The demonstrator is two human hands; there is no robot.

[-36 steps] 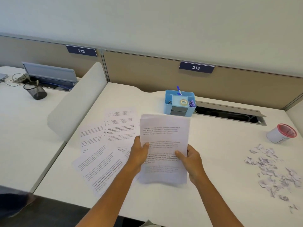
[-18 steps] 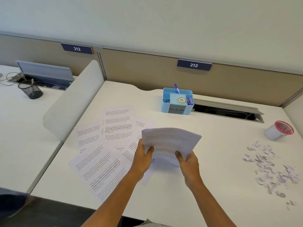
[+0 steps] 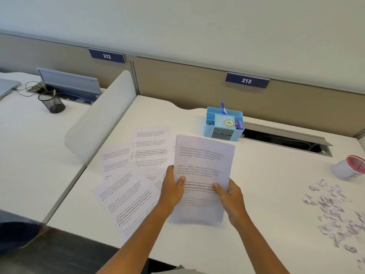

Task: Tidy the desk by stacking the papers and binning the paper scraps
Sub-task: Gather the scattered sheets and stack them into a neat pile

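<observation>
Both hands are closed on one bundle of papers (image 3: 203, 175). The left hand (image 3: 173, 190) grips its left edge and the right hand (image 3: 229, 194) its right edge, each with the thumb on the printed face and the other fingers behind. The bundle is held tilted up over the table (image 3: 266, 184), just in front of the blue organiser (image 3: 224, 124). Holding it by the two long edges probably serves to keep the sheets even, so that their lower edge can be tapped on the table and squared.

To the left of the organiser and nearer the person, several loose sheets (image 3: 134, 175) lie fanned and overlapping flat on the table, apart from the bundle; they are not yet collected. Well to the right of the organiser lies a scatter of paper scraps (image 3: 335, 210). Just behind it a small white cup with a red rim (image 3: 349, 169) lies on its side, likely the bin for the scraps. I judge the stacking partly done and the binning not begun.
</observation>
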